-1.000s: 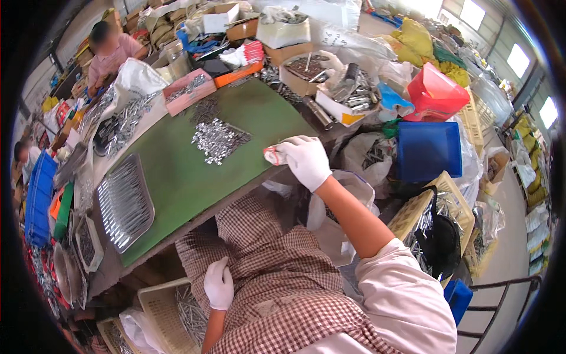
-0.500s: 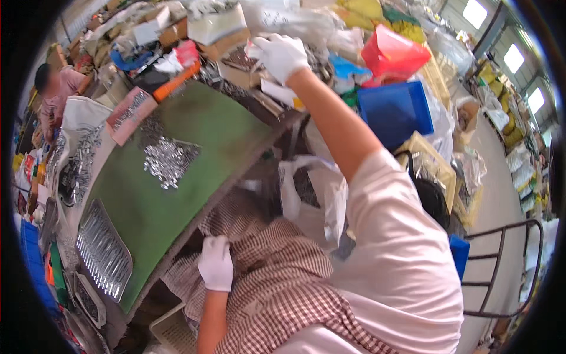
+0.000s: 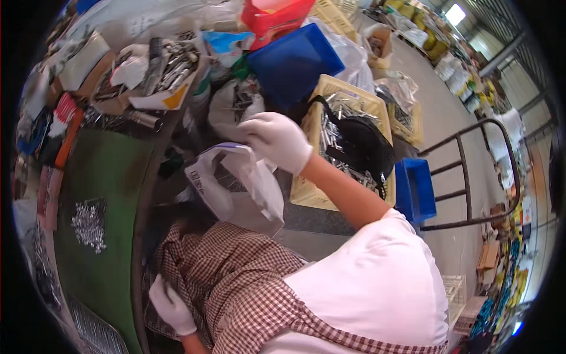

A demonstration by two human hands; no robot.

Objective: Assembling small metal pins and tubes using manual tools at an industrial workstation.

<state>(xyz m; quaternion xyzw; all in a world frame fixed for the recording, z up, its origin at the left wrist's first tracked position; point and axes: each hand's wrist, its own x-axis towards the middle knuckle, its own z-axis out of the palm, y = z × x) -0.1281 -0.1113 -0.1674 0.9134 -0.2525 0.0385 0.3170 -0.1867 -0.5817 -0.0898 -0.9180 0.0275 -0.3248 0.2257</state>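
My right hand [image 3: 277, 141], in a white glove, reaches out to the right of the green table. Its fingers are curled together at the rim of a white plastic bag [image 3: 259, 197]; whether they pinch the rim or something small is hidden. The bag's mouth gapes upward, and its inside is partly in shadow. Low at the left, my gloved left hand [image 3: 171, 304] lies on the checked apron [image 3: 236, 265] beside the table edge, fingers loosely stretched and holding nothing visible. On the green tabletop [image 3: 112, 171] lies a pile of small shiny metal parts [image 3: 88, 224].
A yellow crate [image 3: 318, 192] of metal parts, with a black bag [image 3: 362, 144] on it, stands beyond my right forearm. Nearby are blue bins [image 3: 295, 62], a metal cart rail [image 3: 463, 159] and a carton of metal pieces [image 3: 171, 97]. A tray of parts [image 3: 94, 330] lies at the table's near end.
My right hand has come from the cartons at the back of the table to the white bag. The view has swung right. My left hand's fingers have loosened and lie straighter on the apron.
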